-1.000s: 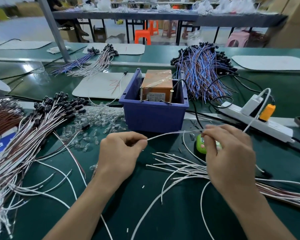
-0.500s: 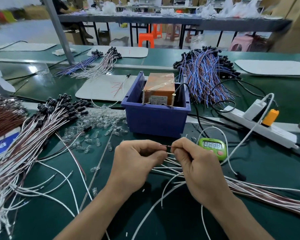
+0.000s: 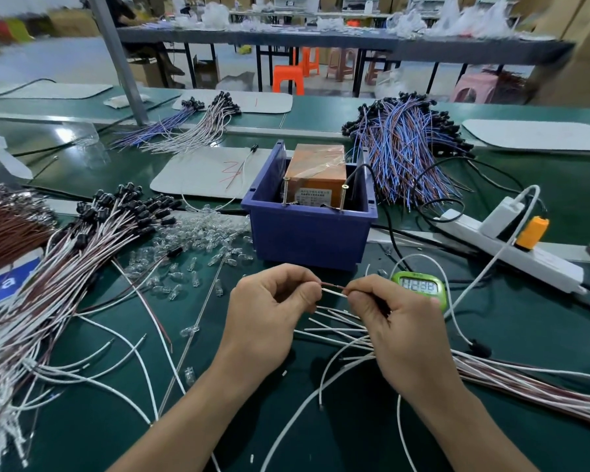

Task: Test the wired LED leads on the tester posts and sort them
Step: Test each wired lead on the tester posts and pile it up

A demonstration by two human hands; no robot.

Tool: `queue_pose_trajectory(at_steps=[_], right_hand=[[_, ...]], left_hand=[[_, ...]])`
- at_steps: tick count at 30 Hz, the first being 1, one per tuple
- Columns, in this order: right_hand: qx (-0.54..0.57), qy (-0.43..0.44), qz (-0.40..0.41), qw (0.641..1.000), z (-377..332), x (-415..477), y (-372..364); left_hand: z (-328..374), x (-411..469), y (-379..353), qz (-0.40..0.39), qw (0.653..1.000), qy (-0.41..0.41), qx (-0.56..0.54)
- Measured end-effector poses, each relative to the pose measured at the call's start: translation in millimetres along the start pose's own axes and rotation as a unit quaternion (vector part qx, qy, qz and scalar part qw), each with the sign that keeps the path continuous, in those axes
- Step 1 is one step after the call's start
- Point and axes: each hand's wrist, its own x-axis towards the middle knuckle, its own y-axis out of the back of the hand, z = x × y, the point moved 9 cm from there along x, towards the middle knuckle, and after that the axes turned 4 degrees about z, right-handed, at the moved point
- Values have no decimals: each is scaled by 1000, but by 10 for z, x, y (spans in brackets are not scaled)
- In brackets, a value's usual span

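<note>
My left hand [image 3: 269, 315] and my right hand [image 3: 395, 328] meet over the green mat, close together. Both pinch one wired lead [image 3: 334, 288], a red wire and a white wire side by side between my fingertips. Just beyond stands the blue bin [image 3: 307, 233] with the orange tester box [image 3: 315, 175] inside; two brass posts [image 3: 285, 192] rise at its front. Loose white and red leads [image 3: 338, 332] lie under my right hand. A large pile of black-capped leads [image 3: 82, 240] lies at the left.
Clear loose LEDs [image 3: 198, 240] are scattered left of the bin. A green timer [image 3: 419, 287] sits by my right hand. A white power strip [image 3: 511, 250] with an orange plug lies at the right. Blue and brown lead bundles [image 3: 406, 151] lie behind.
One second ago my hands were apart with a white wire stretched between them. They have come together, and my fingertips now pinch the short wire ends close to each other.
</note>
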Motion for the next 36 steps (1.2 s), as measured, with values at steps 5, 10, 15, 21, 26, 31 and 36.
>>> queue_pose_trajectory(at_steps=[5, 10, 15, 21, 26, 31, 36], right_hand=[[6, 10, 24, 1000, -43, -13, 62], [5, 5, 17, 1000, -31, -22, 59], [-19, 26, 23, 999, -112, -37, 71], [-10, 77, 39, 996, -295, -88, 96], [-3, 77, 47, 996, -308, -91, 99], [8, 79, 52, 995, -315, -99, 114], [12, 68, 61, 996, -297, -86, 153]], left_hand=[[70, -26, 74, 29, 999, -24, 24], [183, -76, 120, 54, 994, -52, 77], [289, -143, 205, 123, 976, -87, 160], [269, -216, 205, 163, 976, -59, 135], [168, -198, 132, 126, 991, -2, 35], [143, -174, 132, 115, 993, 13, 0], [114, -153, 100, 83, 996, 10, 29]])
